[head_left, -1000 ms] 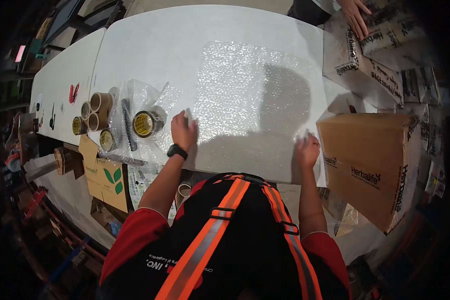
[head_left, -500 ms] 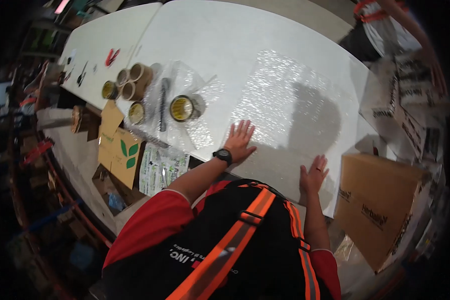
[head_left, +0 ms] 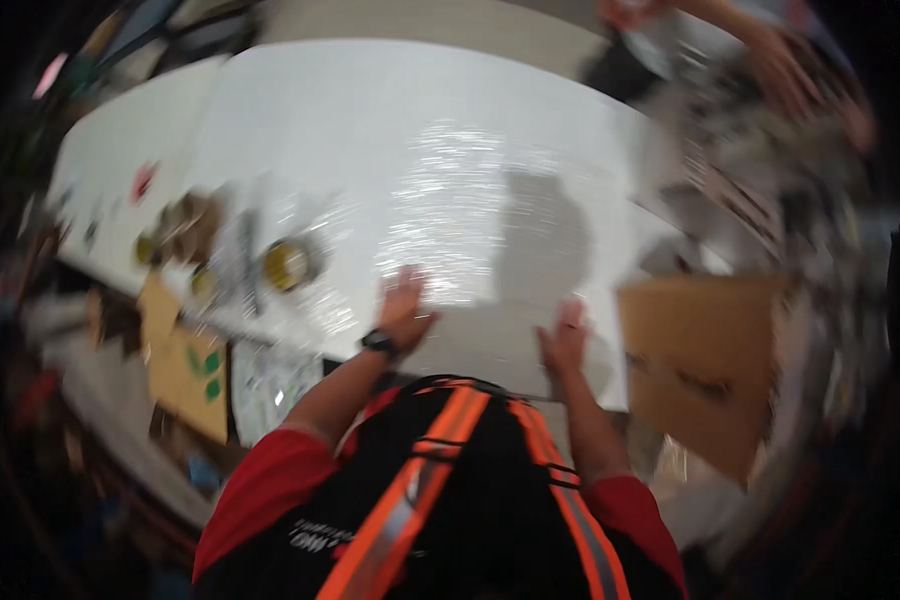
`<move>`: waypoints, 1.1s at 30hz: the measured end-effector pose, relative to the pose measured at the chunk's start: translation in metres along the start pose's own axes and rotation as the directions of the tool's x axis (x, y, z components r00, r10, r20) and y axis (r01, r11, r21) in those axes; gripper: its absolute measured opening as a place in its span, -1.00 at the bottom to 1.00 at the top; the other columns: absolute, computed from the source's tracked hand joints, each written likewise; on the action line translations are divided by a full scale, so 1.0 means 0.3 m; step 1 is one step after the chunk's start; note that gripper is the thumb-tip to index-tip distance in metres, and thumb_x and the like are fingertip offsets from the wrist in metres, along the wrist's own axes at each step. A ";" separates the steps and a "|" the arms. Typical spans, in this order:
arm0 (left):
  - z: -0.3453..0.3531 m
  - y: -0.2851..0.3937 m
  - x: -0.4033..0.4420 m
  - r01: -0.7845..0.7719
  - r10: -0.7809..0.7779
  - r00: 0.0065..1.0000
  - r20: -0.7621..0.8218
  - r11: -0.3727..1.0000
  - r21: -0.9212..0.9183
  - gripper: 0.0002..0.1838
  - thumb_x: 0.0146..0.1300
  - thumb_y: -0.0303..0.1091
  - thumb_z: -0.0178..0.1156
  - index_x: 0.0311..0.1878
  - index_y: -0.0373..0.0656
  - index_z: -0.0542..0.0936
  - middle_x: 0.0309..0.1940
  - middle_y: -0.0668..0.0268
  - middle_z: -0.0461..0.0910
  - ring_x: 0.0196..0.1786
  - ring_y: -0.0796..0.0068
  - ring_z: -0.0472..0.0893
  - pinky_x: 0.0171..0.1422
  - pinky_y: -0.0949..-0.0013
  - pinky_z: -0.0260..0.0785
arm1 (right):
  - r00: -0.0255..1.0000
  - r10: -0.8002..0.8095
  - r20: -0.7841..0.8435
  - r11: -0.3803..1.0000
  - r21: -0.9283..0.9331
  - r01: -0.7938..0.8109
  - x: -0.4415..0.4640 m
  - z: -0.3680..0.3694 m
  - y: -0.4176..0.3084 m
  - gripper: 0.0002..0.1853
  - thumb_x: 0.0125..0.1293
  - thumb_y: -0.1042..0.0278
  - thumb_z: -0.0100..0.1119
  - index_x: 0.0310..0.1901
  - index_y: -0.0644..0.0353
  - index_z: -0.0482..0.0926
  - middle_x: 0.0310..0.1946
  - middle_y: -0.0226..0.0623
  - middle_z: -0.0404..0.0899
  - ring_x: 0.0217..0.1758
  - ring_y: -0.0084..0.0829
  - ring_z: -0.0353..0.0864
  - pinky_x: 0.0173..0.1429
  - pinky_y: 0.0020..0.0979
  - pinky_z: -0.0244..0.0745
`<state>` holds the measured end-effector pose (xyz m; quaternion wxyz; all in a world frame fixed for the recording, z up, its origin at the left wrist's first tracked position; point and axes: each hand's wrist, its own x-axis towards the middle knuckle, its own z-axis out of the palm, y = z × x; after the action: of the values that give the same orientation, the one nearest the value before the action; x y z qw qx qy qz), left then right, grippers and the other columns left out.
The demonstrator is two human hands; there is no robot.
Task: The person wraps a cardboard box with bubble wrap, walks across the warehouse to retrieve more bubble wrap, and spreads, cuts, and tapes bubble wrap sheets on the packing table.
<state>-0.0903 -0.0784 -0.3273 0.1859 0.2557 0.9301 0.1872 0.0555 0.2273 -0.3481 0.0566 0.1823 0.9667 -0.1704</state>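
Note:
A sheet of clear bubble wrap [head_left: 440, 220] lies flat on the white table [head_left: 320, 100], glinting under the light. My left hand [head_left: 405, 310], with a dark watch at the wrist, rests with fingers apart on the lower left part of the sheet. On its lower right part lies my right hand [head_left: 567, 340], fingers stretched out and holding nothing. The view is smeared by motion. Left of my left hand, a roll of tape [head_left: 287, 265] sits on crumpled clear plastic.
An open-sided brown carton [head_left: 705, 370] stands at the right edge. Behind it are plastic-wrapped boxes [head_left: 730, 205], with another person's hand [head_left: 785, 75] above them. More tape rolls and brown cores [head_left: 192, 225] stand left. A flattened carton [head_left: 185, 370] is below the table's left edge.
Since a second ago, my hands have flattened onto the bubble wrap with fingers spread. The camera view has swung away and back. The other person's hand appears farther right.

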 end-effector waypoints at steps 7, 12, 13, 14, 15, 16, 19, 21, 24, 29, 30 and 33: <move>0.038 0.048 -0.003 -0.010 0.009 1.000 0.003 0.983 0.185 -0.16 0.14 -0.04 0.11 0.38 -0.28 0.02 0.42 -0.06 -0.14 0.47 -0.01 -0.20 0.47 -0.07 -0.42 | 0.999 0.037 -0.018 0.999 -0.032 -0.038 -0.034 -0.074 0.011 -0.18 0.22 -0.20 -0.06 0.36 0.18 0.04 0.43 -0.13 -0.14 0.50 -0.19 -0.24 0.47 0.03 -0.38; 0.103 -0.016 0.004 -0.053 0.063 0.998 -0.025 0.956 0.288 -0.14 0.13 -0.08 0.14 0.38 -0.29 -0.02 0.42 -0.06 -0.15 0.48 -0.02 -0.22 0.46 -0.10 -0.40 | 0.983 0.130 -0.128 0.988 0.101 -0.117 -0.105 -0.101 0.031 -0.24 0.20 -0.12 0.02 0.33 0.15 0.12 0.39 -0.11 -0.04 0.48 -0.13 -0.15 0.46 -0.04 -0.22; 0.085 0.002 0.004 -0.034 0.031 0.999 0.018 0.955 0.296 -0.13 0.13 -0.09 0.13 0.39 -0.29 -0.03 0.42 -0.06 -0.16 0.48 -0.02 -0.23 0.46 -0.09 -0.40 | 0.959 0.210 -0.189 0.966 0.190 -0.174 -0.146 -0.105 0.050 -0.29 0.19 -0.05 0.07 0.30 0.16 0.18 0.36 -0.12 0.03 0.45 -0.11 -0.07 0.44 -0.08 -0.14; 0.075 0.014 0.001 -0.025 0.016 0.999 0.030 0.949 0.313 -0.14 0.14 -0.10 0.11 0.39 -0.30 -0.05 0.42 -0.06 -0.18 0.48 -0.01 -0.24 0.46 -0.09 -0.40 | 0.927 0.289 -0.238 0.934 0.281 -0.219 -0.191 -0.100 0.073 -0.33 0.17 0.02 0.11 0.26 0.17 0.24 0.33 -0.12 0.11 0.42 -0.10 0.00 0.42 -0.12 -0.05; 0.076 0.026 0.001 -0.017 0.003 0.999 0.043 0.945 0.327 -0.14 0.16 -0.11 0.10 0.40 -0.30 -0.07 0.43 -0.05 -0.20 0.48 0.00 -0.25 0.46 -0.08 -0.41 | 0.914 0.318 -0.252 0.925 0.295 -0.240 -0.246 -0.086 0.114 -0.33 0.17 0.02 0.11 0.26 0.17 0.24 0.33 -0.12 0.11 0.42 -0.10 0.00 0.42 -0.12 -0.05; 0.072 0.031 0.000 -0.048 0.031 0.998 0.055 0.939 0.341 -0.14 0.16 -0.11 0.10 0.40 -0.30 -0.07 0.43 -0.05 -0.20 0.48 0.00 -0.25 0.46 -0.08 -0.41 | 0.883 0.376 -0.282 0.898 0.346 -0.272 -0.316 -0.070 0.161 -0.39 0.16 0.07 0.13 0.21 0.18 0.31 0.28 -0.13 0.19 0.39 -0.12 0.07 0.39 -0.14 0.01; 0.067 0.059 0.005 0.023 -0.073 0.992 0.106 0.911 0.413 -0.16 0.22 -0.14 0.02 0.41 -0.28 -0.16 0.44 -0.03 -0.28 0.49 0.05 -0.29 0.47 -0.03 -0.42 | 0.796 0.465 -0.387 0.865 0.391 -0.315 -0.524 -0.043 0.329 -0.49 0.12 0.18 0.16 0.11 0.19 0.41 0.16 -0.14 0.34 0.29 -0.13 0.22 0.31 -0.15 0.16; 0.069 0.066 0.011 0.046 -0.107 0.988 0.113 0.895 0.445 -0.18 0.25 -0.12 -0.02 0.41 -0.29 -0.17 0.44 -0.03 -0.29 0.49 0.03 -0.29 0.47 -0.03 -0.41 | 0.741 0.489 -0.459 0.862 0.386 -0.329 -0.610 -0.048 0.420 -0.53 0.10 0.23 0.18 0.07 0.19 0.44 0.10 -0.15 0.40 0.22 -0.13 0.31 0.25 -0.15 0.24; 0.051 0.045 0.013 -0.051 -0.040 0.985 0.165 0.858 0.511 -0.21 0.30 -0.06 -0.10 0.41 -0.30 -0.18 0.44 -0.02 -0.32 0.48 0.00 -0.28 0.47 -0.04 -0.34 | 0.804 0.443 -0.396 0.862 0.435 -0.261 -0.687 -0.083 0.502 -0.61 0.11 0.25 0.17 0.00 0.15 0.52 -0.04 -0.16 0.51 -0.02 -0.13 0.48 0.15 -0.18 0.31; 0.013 0.156 0.033 0.016 -0.209 0.941 0.266 0.813 0.582 -0.19 0.32 0.00 -0.11 0.40 -0.32 -0.18 0.43 -0.06 -0.33 0.48 0.00 -0.27 0.46 -0.03 -0.27 | 0.793 0.485 -0.368 0.812 0.527 -0.252 -0.708 -0.085 0.521 -0.68 0.12 0.27 0.13 -0.09 0.19 0.57 -0.06 -0.19 0.52 -0.02 -0.17 0.51 0.03 -0.20 0.44; 0.000 0.159 0.040 0.043 -0.256 0.925 0.282 0.806 0.590 -0.19 0.31 -0.01 -0.10 0.40 -0.32 -0.18 0.43 -0.06 -0.34 0.48 0.00 -0.27 0.47 -0.01 -0.26 | 0.810 0.480 -0.337 0.798 0.550 -0.244 -0.712 -0.066 0.519 -0.69 0.12 0.26 0.14 -0.10 0.16 0.58 -0.08 -0.20 0.54 -0.04 -0.19 0.52 -0.01 -0.21 0.46; 0.000 0.125 0.064 -0.040 -0.198 0.923 0.331 0.804 0.594 -0.18 0.31 -0.03 -0.06 0.40 -0.33 -0.18 0.43 -0.06 -0.33 0.48 0.00 -0.25 0.48 0.04 -0.24 | 0.800 0.513 -0.312 0.689 0.705 -0.167 -0.725 -0.031 0.555 -0.75 0.13 0.26 0.14 -0.15 0.10 0.58 -0.16 -0.18 0.54 -0.11 -0.20 0.54 -0.04 -0.19 0.46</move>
<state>-0.0904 -0.0380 -0.3155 0.2801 0.2920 0.8982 -0.1716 0.3184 0.3038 -0.3535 -0.2228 0.4092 0.7752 -0.4265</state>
